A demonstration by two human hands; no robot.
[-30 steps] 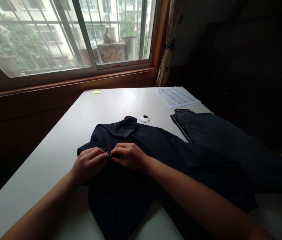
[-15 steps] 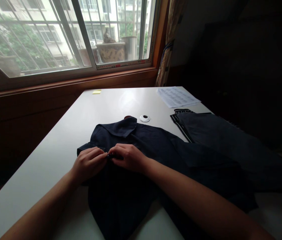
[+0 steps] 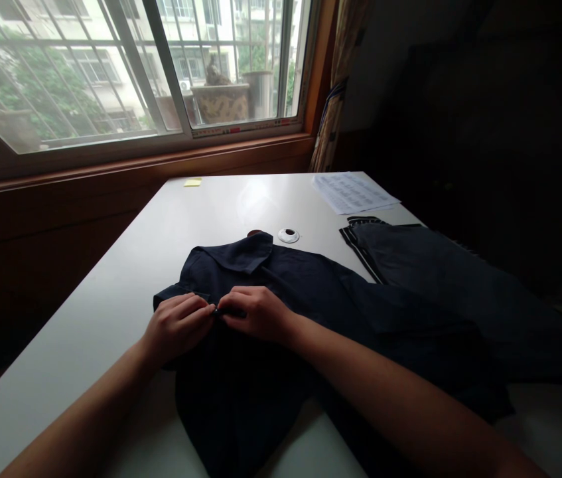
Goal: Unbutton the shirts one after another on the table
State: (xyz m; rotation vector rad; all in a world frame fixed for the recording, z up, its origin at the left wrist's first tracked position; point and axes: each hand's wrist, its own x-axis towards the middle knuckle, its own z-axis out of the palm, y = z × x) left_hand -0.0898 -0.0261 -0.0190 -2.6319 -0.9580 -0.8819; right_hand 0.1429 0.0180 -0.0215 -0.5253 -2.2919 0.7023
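- A dim room; a barred window (image 3: 171, 73) lights it beyond the far edge, with a patterned curtain (image 3: 330, 126) at its right.
- A glossy white table (image 3: 86, 318) fills the foreground.
- A navy collared garment (image 3: 310, 285) lies across the table's middle, spreading toward the near right.
- A dark garment with striped edging (image 3: 424, 265) covers the right edge.
- Outside, a patterned planter (image 3: 221, 105) holds something dark, unclear.
- Printed papers (image 3: 355, 192): far right corner.
- Left hand (image 3: 178, 322) and right hand (image 3: 258, 312), fingertips pinching the navy cloth, nearly meeting.
- A white ring (image 3: 282, 237), dark-centred, just beyond the collar.
- Yellow note (image 3: 192, 182): far left corner.
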